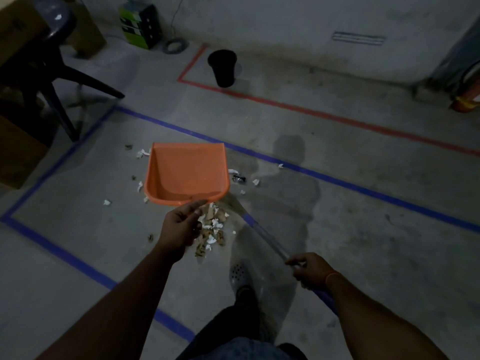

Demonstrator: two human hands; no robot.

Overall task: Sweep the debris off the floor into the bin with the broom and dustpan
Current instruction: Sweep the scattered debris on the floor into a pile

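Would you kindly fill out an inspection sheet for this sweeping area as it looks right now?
Surface: grey concrete floor, marked with blue tape and red tape.
Job's things: orange dustpan, empty; broom; debris pile plus scattered bits; black bin upright inside the red tape.
Clutter: cardboard boxes, dark chair, green box.
Hands: left hand holds the dustpan; right hand grips the broom handle.
Cables: coiled cable by the wall.
Surroundings: stained wall, dim light.
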